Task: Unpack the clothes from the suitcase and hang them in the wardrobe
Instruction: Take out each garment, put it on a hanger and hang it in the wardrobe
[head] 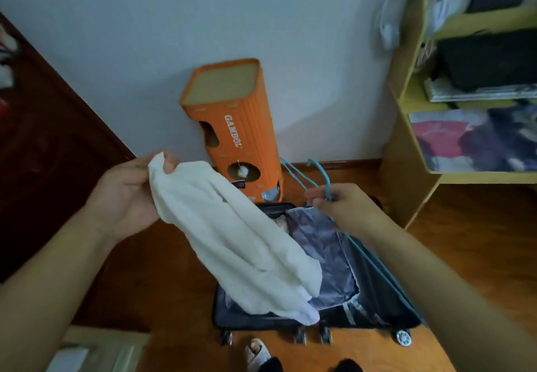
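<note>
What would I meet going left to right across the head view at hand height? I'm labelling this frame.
Dark wooden door → left hand, gripping the white garment → orange box → right hand, pinching the teal hanger → yellow shelf unit.

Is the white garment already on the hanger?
No, the left hand holds the white garment apart from the teal hanger gripped by the right hand.

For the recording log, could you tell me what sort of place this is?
Most likely a bedroom at home: an open suitcase lies on a wooden floor, beside open shelves stacked with folded clothes, near a dark wooden door.
</note>
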